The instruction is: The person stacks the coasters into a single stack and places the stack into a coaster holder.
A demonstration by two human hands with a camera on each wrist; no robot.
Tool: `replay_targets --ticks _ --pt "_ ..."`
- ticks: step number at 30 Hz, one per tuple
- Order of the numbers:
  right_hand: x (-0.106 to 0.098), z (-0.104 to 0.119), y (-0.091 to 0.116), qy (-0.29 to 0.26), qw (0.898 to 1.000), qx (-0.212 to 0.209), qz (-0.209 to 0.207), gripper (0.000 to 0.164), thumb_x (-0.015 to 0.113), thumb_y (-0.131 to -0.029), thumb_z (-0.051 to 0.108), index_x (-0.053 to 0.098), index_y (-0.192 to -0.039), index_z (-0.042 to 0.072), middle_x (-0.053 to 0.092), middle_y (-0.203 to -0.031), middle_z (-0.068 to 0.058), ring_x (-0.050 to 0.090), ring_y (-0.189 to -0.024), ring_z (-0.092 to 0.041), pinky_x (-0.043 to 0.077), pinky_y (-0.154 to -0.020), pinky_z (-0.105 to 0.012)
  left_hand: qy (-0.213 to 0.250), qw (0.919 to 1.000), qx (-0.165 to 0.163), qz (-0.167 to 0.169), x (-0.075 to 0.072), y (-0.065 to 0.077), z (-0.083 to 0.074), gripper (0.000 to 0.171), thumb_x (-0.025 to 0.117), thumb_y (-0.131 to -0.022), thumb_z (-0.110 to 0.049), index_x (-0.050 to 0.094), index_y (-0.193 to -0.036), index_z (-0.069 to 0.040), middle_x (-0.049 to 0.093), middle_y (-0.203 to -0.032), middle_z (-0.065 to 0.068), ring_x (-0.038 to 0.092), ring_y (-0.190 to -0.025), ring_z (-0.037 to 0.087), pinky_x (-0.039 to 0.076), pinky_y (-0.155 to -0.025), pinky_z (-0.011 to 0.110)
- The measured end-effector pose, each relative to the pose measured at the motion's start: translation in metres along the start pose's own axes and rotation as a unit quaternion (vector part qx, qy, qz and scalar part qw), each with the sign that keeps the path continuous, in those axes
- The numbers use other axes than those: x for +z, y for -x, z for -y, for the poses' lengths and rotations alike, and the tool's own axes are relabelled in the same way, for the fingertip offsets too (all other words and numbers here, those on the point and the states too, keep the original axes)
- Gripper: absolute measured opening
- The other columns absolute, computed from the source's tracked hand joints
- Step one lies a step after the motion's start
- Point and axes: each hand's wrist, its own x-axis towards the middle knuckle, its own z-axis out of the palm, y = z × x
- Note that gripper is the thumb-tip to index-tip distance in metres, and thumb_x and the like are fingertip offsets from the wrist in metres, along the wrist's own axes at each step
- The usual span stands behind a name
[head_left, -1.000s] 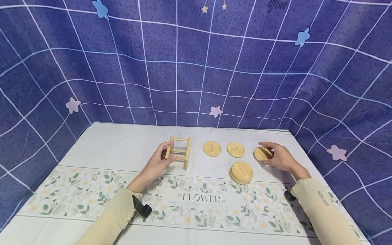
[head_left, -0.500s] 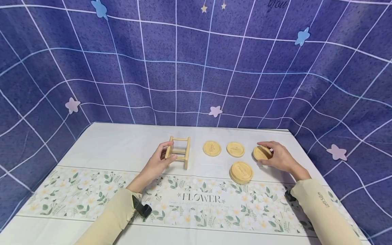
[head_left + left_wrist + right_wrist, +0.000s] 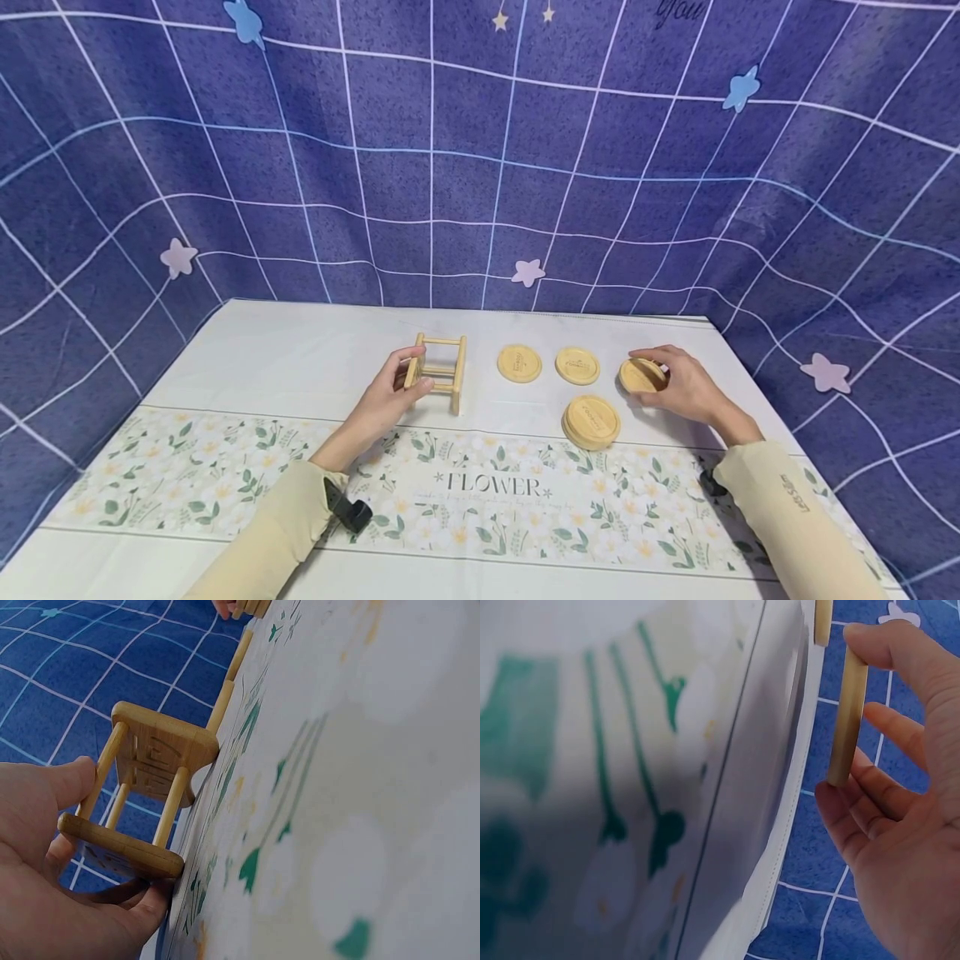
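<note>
My left hand (image 3: 381,402) grips the near side of a small wooden coaster holder (image 3: 458,375) standing on the table. In the left wrist view the holder (image 3: 163,739) shows two flat end panels joined by round rods, with thumb and fingers about the closer panel. On the right, my right hand (image 3: 690,385) pinches a round wooden coaster (image 3: 640,377) by its edges. Seen edge-on in the right wrist view, that coaster (image 3: 847,724) sits between thumb and fingertips, tilted to the tabletop. Two flat coasters, one left (image 3: 519,364) and one right (image 3: 577,366), lie between the hands.
Nearer the front, a short stack of coasters (image 3: 592,422) lies just behind the floral band (image 3: 487,500) of the white tablecloth (image 3: 285,358). A blue gridded curtain (image 3: 465,183) with star shapes hangs behind the table and along both sides.
The coaster in my right hand has shifted slightly left, and the fingers have moved a little on its rim. My left hand and the holder stay where they were.
</note>
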Motion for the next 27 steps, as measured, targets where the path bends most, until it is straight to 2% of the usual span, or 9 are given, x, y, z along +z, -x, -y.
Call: replay_targets --ticks 8,18,27 --pt "-0.0007 0.0019 0.0012 -0.001 1.000 0.001 0.006 0.067 0.099 -0.080 0.019 0.074 -0.141 0.004 0.071 -0.131 -0.021 0.066 -0.116 -0.040 0.053 -0.095 -0.055 0.002 1.0000 -0.001 -0.002 0.0002 -0.0006 0.0001 0.067 0.068 -0.114 -0.027 0.036 -0.171 -0.014 0.044 -0.166 0.026 0.051 -0.150 0.040 0.045 -0.116 0.048" --pt "-0.0017 0.0061 0.0017 0.001 1.000 -0.005 0.003 0.066 0.098 -0.079 0.018 0.075 -0.139 0.004 0.070 -0.131 -0.022 0.065 -0.120 -0.043 0.050 -0.101 -0.059 0.007 1.0000 -0.002 -0.004 0.0008 -0.0012 -0.0001 0.066 0.067 -0.114 -0.025 0.035 -0.171 -0.013 0.043 -0.167 0.025 0.047 -0.154 0.042 0.039 -0.123 0.056" --pt "-0.0017 0.0094 0.0030 -0.006 1.000 -0.011 0.003 0.065 0.098 -0.080 0.020 0.075 -0.139 0.005 0.071 -0.130 -0.020 0.065 -0.111 -0.035 0.054 -0.089 -0.050 0.009 0.9999 -0.003 -0.005 0.0011 -0.0008 0.0001 0.067 0.068 -0.114 -0.025 0.035 -0.171 -0.012 0.043 -0.168 0.026 0.048 -0.153 0.042 0.041 -0.122 0.054"
